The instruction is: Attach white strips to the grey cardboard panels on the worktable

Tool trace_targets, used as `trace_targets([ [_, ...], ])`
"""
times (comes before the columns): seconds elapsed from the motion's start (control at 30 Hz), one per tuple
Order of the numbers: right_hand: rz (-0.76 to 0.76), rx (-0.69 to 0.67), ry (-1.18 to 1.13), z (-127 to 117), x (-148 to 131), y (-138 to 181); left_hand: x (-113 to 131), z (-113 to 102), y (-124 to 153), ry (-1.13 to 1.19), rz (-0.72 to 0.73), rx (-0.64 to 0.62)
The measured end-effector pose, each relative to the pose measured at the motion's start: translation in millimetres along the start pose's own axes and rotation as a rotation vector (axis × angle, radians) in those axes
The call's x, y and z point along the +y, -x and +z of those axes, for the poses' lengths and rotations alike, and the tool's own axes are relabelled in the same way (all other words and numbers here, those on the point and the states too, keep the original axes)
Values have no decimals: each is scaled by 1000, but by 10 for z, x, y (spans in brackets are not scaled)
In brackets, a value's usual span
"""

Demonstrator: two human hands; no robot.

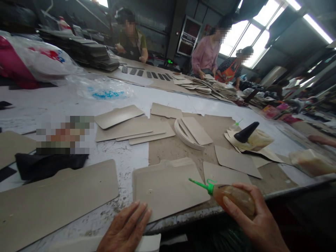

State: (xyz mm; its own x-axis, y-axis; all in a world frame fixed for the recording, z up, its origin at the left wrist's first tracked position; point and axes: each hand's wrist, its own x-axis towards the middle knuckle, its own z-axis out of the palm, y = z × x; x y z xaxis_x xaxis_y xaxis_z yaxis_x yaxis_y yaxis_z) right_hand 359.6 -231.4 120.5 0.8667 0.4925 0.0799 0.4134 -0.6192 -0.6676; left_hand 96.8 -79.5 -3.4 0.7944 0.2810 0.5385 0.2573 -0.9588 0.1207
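My right hand (252,217) is wrapped round a glue bottle (233,196) with amber glue and a green nozzle (201,184) that points left over a beige cardboard piece (168,185). My left hand (126,227) lies flat with fingers stretched out, its fingertips resting on the near edge of that cardboard piece at the table's front edge. A second, smaller cardboard piece (223,175) lies just behind the bottle.
Several beige cardboard pieces (131,126) are spread over the table, with a long strip (52,199) at the left and black cloth (47,164). A black cone (245,132) lies on a glue bag. Three people work at the far side beside cardboard stacks (210,87). Plastic bags (34,59) sit far left.
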Motion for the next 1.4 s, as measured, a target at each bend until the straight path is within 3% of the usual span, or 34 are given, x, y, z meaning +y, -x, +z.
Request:
trace_targets([
  [0.2,53,-61,4,11,34,10,24,40,32,41,-54,-12],
  [0.3,37,-131,-52,162,-62,27,15,97,57,20,-39,65],
  [0.53,-306,-199,-137,704,-405,77,-1,150,69,-38,-10,139],
  [0.7,-427,-255,-128,881,-528,67,14,155,56,-43,-15,159],
  [1.17,-504,-299,-54,882,-582,33,24,183,31,-24,-53,225],
  [1.4,-498,-262,-36,807,-499,-4,-17,197,79,-83,12,173],
])
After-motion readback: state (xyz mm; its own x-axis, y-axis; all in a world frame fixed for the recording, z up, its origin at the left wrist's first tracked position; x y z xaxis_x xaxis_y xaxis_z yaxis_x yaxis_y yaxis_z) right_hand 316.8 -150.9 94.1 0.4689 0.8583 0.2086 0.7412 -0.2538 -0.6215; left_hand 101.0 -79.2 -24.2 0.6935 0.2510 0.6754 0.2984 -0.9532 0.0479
